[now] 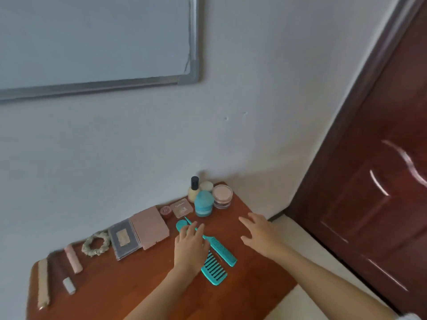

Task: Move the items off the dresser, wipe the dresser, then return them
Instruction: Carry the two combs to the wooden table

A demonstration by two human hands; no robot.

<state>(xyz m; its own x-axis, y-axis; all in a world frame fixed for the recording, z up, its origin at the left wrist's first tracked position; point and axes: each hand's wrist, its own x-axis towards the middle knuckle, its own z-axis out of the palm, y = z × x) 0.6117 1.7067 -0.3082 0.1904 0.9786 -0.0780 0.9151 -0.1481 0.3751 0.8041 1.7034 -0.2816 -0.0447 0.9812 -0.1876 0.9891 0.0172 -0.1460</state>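
The brown wooden dresser carries many items. My left hand hovers, fingers apart, over two teal combs: a tail comb and a wide-tooth comb. My right hand is open above bare wood to the right. At the back corner stand a cream bottle with a black cap, a teal jar, a pink-lidded jar and a pale round jar.
Along the wall lie a clear square compact, a small red pot, a pink case, a grey case, a scrunchie and several tubes. A dark red door stands at the right.
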